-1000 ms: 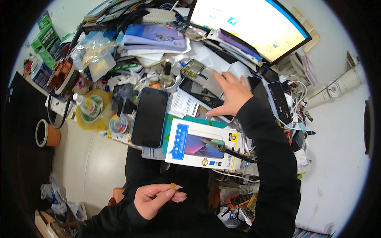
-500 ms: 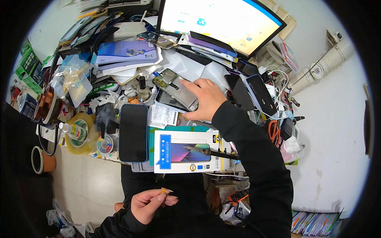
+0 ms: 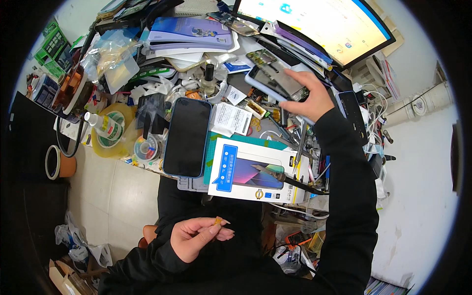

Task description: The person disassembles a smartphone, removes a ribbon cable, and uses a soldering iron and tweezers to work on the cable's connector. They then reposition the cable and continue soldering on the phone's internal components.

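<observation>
Toward the back of the bench, my right hand [image 3: 317,98] grips an opened phone [image 3: 278,76] with its circuit board and grey inner frame bare. A pale blue phone or case [image 3: 264,86] sits just under it, in the same grip. Low in front of my body, my left hand [image 3: 194,241] pinches a small amber piece [image 3: 219,221] between thumb and fingertips; its exact kind is too small to tell. Between the hands lies a white screen-protector box [image 3: 246,195], a pointed tool [image 3: 282,177] with a dark handle across it. Left of the box rests a black-screened phone [image 3: 187,137].
A teal mat [image 3: 213,147] shows under the box. Around it crowd a tape roll [image 3: 119,145], a white bottle [image 3: 101,124], a glass bottle with a black cap [image 3: 209,81] and a paper slip [image 3: 233,118]. Stacked purple packages [image 3: 189,32] and a lit monitor [image 3: 324,24] stand behind.
My right hand has shifted the opened phone and the pale blue piece rightward, uncovering small tools and parts. My left hand keeps its pinch. The whole view has shifted too.
</observation>
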Tool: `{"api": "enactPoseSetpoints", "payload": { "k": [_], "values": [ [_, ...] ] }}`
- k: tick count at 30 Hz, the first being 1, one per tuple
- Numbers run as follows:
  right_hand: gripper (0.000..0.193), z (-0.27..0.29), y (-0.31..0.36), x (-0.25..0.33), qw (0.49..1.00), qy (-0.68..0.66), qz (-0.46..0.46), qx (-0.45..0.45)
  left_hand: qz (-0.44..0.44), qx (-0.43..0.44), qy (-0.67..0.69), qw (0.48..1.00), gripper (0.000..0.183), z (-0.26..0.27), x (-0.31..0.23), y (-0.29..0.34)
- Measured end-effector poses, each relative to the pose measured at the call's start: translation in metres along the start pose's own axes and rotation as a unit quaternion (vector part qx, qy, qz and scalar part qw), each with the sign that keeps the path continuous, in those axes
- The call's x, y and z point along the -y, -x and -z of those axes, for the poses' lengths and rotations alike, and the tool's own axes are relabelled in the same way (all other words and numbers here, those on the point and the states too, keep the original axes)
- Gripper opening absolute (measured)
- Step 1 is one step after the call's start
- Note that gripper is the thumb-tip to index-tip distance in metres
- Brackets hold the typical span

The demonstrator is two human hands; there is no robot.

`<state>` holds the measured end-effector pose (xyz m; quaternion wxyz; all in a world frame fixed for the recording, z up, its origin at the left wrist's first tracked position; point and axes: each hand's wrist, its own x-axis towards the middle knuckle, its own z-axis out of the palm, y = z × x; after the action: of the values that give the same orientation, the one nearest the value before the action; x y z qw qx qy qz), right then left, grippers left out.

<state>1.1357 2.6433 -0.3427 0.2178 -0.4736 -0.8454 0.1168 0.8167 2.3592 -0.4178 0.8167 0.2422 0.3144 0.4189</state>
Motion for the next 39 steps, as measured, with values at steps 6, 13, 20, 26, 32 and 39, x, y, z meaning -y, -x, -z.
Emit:
{"api": "enactPoseSetpoints", "payload": {
  "k": [6, 13, 20, 26, 32, 39],
  "values": [
    [0.076, 0.0, -0.017, -0.024, 0.999, 0.044, 0.023, -0.019, -0.012, -0.012, -0.02, 1.0, 0.024, 0.002, -0.001, -0.002],
    [0.077, -0.022, -0.025, -0.03, 0.976, 0.207, 0.053, -0.049, 0.002, -0.016, -0.034, 0.999, 0.024, 0.001, 0.0, -0.005],
    [0.066, -0.019, -0.016, -0.001, 0.96, 0.261, 0.092, -0.03, -0.011, -0.022, -0.023, 0.999, 0.024, -0.001, 0.003, -0.007],
    [0.019, 0.019, 0.034, 0.045, 0.998, 0.042, 0.048, 0.026, -0.019, -0.045, -0.057, 0.997, 0.022, -0.001, -0.003, -0.007],
    [0.017, 0.001, 0.076, 0.052, 0.982, 0.094, -0.021, 0.159, 0.014, -0.028, -0.042, 0.999, 0.022, -0.006, 0.002, -0.012],
    [0.016, -0.008, 0.081, 0.047, 0.971, 0.206, 0.012, 0.119, -0.021, -0.011, -0.043, 0.999, 0.023, -0.005, 0.004, -0.007]
  ]
}}
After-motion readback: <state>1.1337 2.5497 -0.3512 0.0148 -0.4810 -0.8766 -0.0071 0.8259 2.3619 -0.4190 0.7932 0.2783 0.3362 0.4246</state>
